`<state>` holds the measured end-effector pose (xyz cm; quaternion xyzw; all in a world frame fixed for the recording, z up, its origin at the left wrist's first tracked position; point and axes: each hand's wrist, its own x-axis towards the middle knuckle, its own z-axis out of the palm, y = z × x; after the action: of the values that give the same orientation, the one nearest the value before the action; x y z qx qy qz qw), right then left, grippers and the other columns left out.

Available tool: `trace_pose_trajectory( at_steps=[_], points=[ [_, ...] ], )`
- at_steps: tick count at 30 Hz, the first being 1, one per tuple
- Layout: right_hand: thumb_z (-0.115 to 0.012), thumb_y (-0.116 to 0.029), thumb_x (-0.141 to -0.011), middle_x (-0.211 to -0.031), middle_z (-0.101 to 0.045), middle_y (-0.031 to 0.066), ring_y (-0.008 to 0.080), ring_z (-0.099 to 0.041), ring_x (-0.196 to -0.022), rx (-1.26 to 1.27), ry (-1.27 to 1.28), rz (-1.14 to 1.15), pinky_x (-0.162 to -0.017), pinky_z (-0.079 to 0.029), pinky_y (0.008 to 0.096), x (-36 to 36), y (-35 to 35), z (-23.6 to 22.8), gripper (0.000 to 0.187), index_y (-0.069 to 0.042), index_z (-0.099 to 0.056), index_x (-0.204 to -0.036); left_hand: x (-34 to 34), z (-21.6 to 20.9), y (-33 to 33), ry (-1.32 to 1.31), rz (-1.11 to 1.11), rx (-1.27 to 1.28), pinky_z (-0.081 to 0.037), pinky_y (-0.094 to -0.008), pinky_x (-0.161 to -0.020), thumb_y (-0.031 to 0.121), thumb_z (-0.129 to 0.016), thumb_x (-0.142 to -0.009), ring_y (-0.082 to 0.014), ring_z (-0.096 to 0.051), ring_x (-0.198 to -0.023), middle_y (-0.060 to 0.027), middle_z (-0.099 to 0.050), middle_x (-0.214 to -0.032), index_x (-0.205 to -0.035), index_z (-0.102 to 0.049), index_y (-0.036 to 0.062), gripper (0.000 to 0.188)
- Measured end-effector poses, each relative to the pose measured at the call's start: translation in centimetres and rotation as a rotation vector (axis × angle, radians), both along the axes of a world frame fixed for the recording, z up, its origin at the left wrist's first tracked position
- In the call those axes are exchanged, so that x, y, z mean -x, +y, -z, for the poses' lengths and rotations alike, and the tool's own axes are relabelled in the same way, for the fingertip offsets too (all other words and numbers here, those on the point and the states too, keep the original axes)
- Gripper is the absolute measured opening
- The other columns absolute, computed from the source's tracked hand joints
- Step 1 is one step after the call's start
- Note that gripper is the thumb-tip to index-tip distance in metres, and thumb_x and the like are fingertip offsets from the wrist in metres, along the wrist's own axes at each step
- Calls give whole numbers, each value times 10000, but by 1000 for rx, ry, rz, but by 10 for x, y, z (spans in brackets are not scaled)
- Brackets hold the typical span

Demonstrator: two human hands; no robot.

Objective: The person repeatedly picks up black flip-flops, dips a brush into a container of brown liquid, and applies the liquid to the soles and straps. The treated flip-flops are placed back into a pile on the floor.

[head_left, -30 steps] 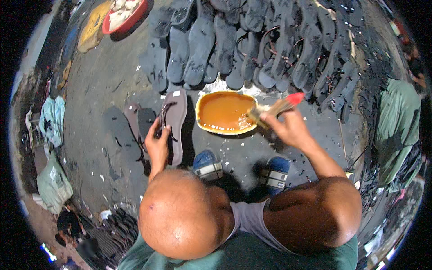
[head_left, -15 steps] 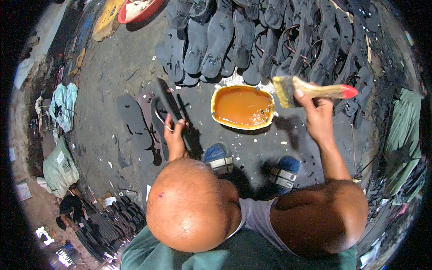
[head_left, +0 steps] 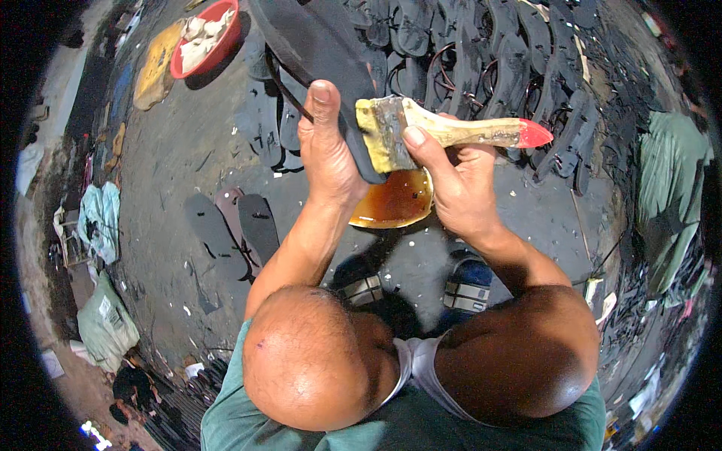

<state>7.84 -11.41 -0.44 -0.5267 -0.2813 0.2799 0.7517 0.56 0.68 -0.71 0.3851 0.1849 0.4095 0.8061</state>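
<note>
A dark grey sandal sole point(head_left: 312, 45) with a thin strap is raised close to the camera, tilted. My left hand point(head_left: 327, 146) grips it by its near part, thumb along the edge. In my right hand point(head_left: 459, 173) is a wide paintbrush point(head_left: 466, 131) with a pale wooden handle and red tip. Its yellow, glue-coated bristles meet the edge of the sole near the lower end. Below both hands stands a tub of amber liquid point(head_left: 395, 201), partly hidden by the sole, the brush and my hands.
Several dark soles point(head_left: 481, 60) lie spread on the floor ahead. Three more soles point(head_left: 259, 225) rest to the left. A red basin point(head_left: 233, 37) with pale pieces stands beside a yellow block point(head_left: 159, 68) at the far left. A green cloth point(head_left: 665, 203) hangs at the right.
My left hand has lifted a sole from the left floor group up to the middle. The brush has moved left and now meets it. The view has shifted slightly.
</note>
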Motion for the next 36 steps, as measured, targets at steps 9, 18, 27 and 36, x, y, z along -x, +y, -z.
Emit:
trace_pose_trajectory(
  at_steps=[9,18,27,36],
  points=[
    [-685,-122,-906,-973,-715,103,132,-644,-873,49,-264,157,-785,-493,272,-30,-1,5,198,50,-709,-1001,0,-15,-16,-60,15,13,-531,-366,-910,561,-666,-854,-186,-641,-1022,-64,-648,-1124,-1200,-549,20,652],
    [-714,-69,-864,-855,-636,87,186,-582,-754,51,-609,230,-689,-466,302,-38,-1,10,142,-10,-698,-991,-3,-25,-17,-37,45,-28,-530,-349,-895,610,-612,-867,-180,-645,-1010,-76,-656,-1122,-1214,-560,4,700],
    [-727,-97,-857,-846,-614,74,200,-571,-751,-23,-626,-102,-664,-462,316,-39,-16,-11,177,-15,-689,-1009,-8,-30,-6,-33,113,113,-522,-334,-889,668,-562,-864,-183,-633,-1002,-83,-652,-1120,-1231,-554,38,729],
    [-717,-138,-881,-835,-667,49,130,-609,-759,-161,-467,324,-677,-479,284,-52,-3,-39,148,-6,-703,-948,0,1,-37,467,64,-536,-479,-345,-944,400,-539,-999,-129,-579,-1098,-79,-629,-1203,-1339,-515,14,516]
  ],
)
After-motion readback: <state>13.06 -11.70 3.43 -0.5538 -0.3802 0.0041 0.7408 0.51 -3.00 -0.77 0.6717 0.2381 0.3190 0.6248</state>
